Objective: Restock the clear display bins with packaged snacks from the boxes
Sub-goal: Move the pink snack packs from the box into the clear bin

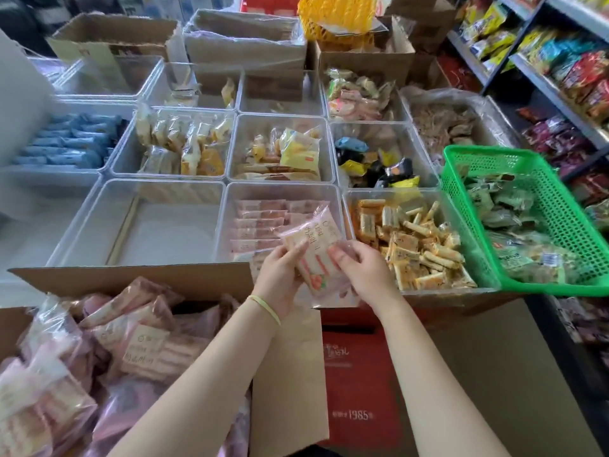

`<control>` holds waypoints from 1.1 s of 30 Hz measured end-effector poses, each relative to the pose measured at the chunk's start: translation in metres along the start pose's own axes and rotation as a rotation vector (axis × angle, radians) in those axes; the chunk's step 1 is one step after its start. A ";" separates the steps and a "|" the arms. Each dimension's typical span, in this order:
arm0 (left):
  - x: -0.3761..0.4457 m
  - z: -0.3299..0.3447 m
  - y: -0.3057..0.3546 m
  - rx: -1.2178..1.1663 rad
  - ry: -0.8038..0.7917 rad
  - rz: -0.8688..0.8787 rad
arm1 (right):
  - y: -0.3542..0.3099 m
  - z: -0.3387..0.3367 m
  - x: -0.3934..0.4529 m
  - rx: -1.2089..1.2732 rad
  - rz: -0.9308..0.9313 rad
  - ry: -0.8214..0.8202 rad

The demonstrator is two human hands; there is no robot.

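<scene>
While both hands (324, 268) grip, pink packets (313, 249) tilt.

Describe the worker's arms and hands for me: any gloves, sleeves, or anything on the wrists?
No gloves: both the left hand and the right hand are bare. No sleeves show either; both forearms are uncovered right down to the bottom edge of the view. The only thing worn is a thin yellow-green band around the left wrist. The right wrist carries nothing. No rings or watch are visible.

Green mesh basket (540, 225) right of hands, holding green-wrapped packets (507, 206). Yellow plastic basket (336, 14) far beyond hands. Wall shelves (557, 87) far right, stocked with bright bags (583, 74).
</scene>
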State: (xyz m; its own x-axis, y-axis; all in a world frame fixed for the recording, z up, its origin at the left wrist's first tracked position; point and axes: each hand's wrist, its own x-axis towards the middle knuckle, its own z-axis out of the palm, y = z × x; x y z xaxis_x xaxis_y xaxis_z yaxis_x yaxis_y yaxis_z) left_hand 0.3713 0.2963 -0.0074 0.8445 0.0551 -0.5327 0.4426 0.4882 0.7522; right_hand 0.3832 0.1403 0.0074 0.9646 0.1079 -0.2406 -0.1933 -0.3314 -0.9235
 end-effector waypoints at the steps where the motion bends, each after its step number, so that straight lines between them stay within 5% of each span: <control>1: 0.010 0.003 -0.004 -0.015 0.046 -0.032 | 0.005 -0.006 0.012 -0.039 -0.012 0.055; 5: 0.049 0.005 -0.014 -0.156 0.219 -0.120 | 0.015 -0.014 0.060 -0.271 -0.125 0.137; 9: 0.083 0.008 -0.021 -0.119 0.274 -0.142 | 0.014 0.012 0.103 -0.664 -0.167 0.029; 15: 0.159 -0.033 -0.043 -0.078 0.649 -0.166 | 0.021 0.040 0.147 -1.239 -0.078 -0.264; 20: 0.313 -0.140 -0.169 -0.306 0.789 -0.257 | 0.056 0.064 0.165 -1.350 -0.250 -0.257; 24: 0.212 -0.063 -0.084 -0.301 0.740 -0.194 | 0.081 0.067 0.168 -1.480 -0.214 -0.182; 28: 0.163 -0.033 -0.056 -0.319 0.710 -0.075 | 0.084 0.076 0.165 -1.350 -0.317 -0.079; 33: 0.160 -0.035 -0.054 -0.234 0.682 -0.087 | 0.085 0.089 0.154 -1.102 -0.186 -0.396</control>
State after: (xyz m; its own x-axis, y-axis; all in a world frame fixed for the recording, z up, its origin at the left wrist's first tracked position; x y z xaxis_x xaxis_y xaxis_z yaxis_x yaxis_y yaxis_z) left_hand 0.4721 0.3095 -0.1467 0.3997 0.5012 -0.7675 0.3592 0.6847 0.6342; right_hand 0.4998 0.2123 -0.1349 0.8012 0.4583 -0.3848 0.3899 -0.8876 -0.2453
